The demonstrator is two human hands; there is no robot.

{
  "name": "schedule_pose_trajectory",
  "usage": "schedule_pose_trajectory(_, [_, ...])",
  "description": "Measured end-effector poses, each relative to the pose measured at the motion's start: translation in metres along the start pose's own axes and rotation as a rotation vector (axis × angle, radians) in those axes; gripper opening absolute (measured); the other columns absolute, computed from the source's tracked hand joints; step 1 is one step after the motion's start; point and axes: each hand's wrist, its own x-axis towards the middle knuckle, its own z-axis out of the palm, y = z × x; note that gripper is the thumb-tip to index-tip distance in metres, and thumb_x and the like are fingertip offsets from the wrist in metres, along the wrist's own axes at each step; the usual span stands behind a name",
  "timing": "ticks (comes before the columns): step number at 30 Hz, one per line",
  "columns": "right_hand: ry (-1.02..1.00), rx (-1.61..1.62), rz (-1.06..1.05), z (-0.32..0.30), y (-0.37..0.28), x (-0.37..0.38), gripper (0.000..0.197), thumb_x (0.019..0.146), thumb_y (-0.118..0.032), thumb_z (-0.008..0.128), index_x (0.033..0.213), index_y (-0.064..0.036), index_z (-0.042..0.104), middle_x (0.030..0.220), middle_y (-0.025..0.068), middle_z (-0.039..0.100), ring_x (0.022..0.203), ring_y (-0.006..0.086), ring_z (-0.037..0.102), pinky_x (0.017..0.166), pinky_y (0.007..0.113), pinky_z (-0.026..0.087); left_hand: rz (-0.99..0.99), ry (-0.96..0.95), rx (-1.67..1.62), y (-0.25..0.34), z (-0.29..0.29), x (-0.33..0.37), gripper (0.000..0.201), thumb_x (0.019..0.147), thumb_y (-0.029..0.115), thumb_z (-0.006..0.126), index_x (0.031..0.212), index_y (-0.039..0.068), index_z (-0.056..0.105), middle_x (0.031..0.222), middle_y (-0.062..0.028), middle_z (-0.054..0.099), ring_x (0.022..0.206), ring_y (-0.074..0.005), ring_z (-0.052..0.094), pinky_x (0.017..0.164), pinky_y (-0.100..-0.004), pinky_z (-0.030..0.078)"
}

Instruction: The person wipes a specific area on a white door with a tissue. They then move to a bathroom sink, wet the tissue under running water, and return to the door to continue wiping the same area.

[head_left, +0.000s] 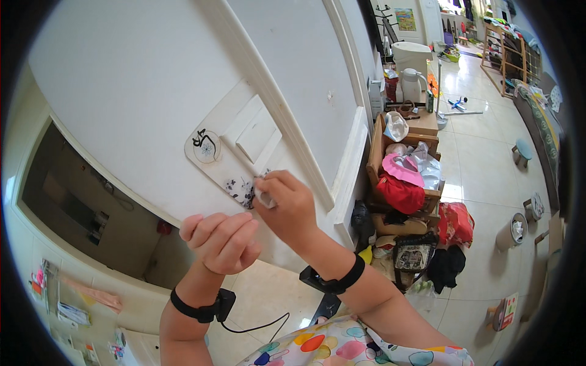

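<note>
A white light switch (259, 135) is mounted on the wall, framed by a pale decorative panel (229, 174) with black floral drawings. My right hand (285, 201) pinches a small white wad (266, 196), which looks like tissue or cloth, against the panel's lower corner by the dark flowers. Just below and to the left, my left hand (224, 244) is raised near the wall with its fingers curled in. Whatever its palm may hold is hidden. Each wrist wears a black strap with a small device; a cable runs from the left one.
A moulded white door frame (274, 79) runs beside the switch. To the right, a wooden chair (373, 149) is piled with clothes and bags, with more bags (456, 223) on the floor. Small stools (522, 150) and a waste bin (511, 232) stand farther right. A dark doorway lies left.
</note>
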Motion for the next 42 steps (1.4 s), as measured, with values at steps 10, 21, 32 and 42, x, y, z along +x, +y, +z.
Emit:
schedule_pose_trajectory(10, [0.177,-0.053,0.254,-0.037,0.022,0.03,0.025,0.067,0.002,0.069,0.091,-0.0041,0.067,0.085,0.0096,0.062,0.067,0.0206,0.063,0.061,0.029,0.052,0.002,-0.011,0.016,0.005,0.002,-0.004,0.014,0.071,0.018,0.051,0.076,0.019,0.065,0.081,0.0068,0.066,0.071,-0.0108,0.052,0.088,-0.0315,0.03])
schedule_pose_trajectory(21, [-0.006,-0.034,0.132,-0.012,0.036,0.031,0.017,0.067,0.001,0.07,0.084,-0.0009,0.064,0.082,0.0107,0.06,0.067,0.025,0.062,0.059,0.032,0.052,0.008,-0.091,0.02,0.005,-0.003,-0.009,0.012,0.077,0.02,0.05,0.081,0.019,0.062,0.086,0.0061,0.065,0.078,-0.013,0.052,0.089,-0.0356,0.03])
schedule_pose_trajectory(32, [0.057,0.101,0.056,-0.036,0.036,0.097,0.02,0.074,0.005,0.063,0.092,-0.0027,0.068,0.087,0.0107,0.061,0.068,0.0198,0.062,0.063,0.028,0.054,-0.017,-0.099,0.056,0.007,-0.002,-0.007,0.013,0.075,0.018,0.051,0.081,0.019,0.063,0.085,0.0067,0.065,0.08,-0.0134,0.051,0.086,-0.0344,0.03])
schedule_pose_trajectory(42, [-0.044,0.187,0.069,-0.03,0.038,0.107,0.019,0.077,0.004,0.062,0.093,-0.0034,0.068,0.093,0.0103,0.062,0.073,0.0215,0.062,0.065,0.029,0.052,-0.096,-0.373,0.364,0.023,-0.003,0.028,0.04,0.067,0.013,0.062,0.106,0.013,0.068,0.102,-0.0033,0.058,0.083,-0.0196,0.05,0.08,-0.0351,0.033])
